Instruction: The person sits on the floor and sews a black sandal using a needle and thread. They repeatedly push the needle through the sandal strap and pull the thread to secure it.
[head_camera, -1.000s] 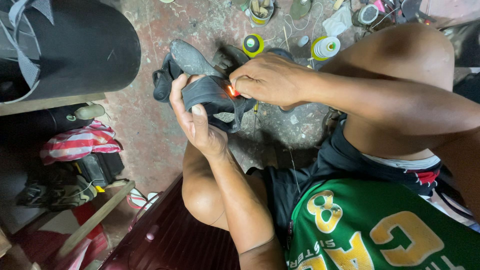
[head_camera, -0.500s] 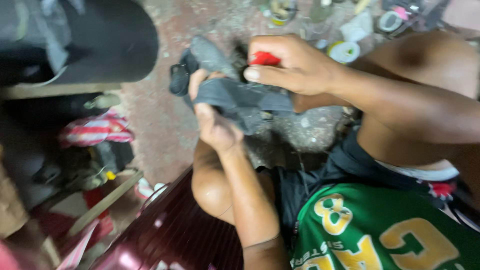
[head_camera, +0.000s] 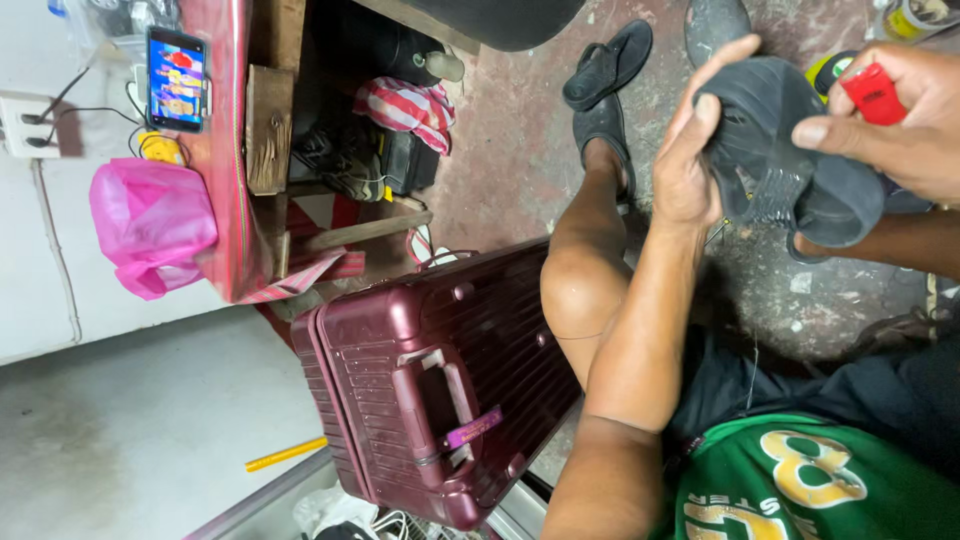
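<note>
1. At far left a pink plastic bag (head_camera: 150, 225) hangs by a red desk (head_camera: 222, 150) carrying a lit phone (head_camera: 177, 78); a maroon suitcase (head_camera: 440, 385) lies on the floor.
2. The left hand (head_camera: 690, 165) cups a dark sandal (head_camera: 790, 165), fingers wrapped over its sole.
3. The right hand (head_camera: 890, 125) pinches a red lighter (head_camera: 873, 93) just above the sandal; no flame shows, so the repair looks unfinished.

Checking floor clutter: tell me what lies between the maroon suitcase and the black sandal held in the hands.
In the head view, the person's bent left leg lies between the maroon suitcase and the black sandal.
</note>
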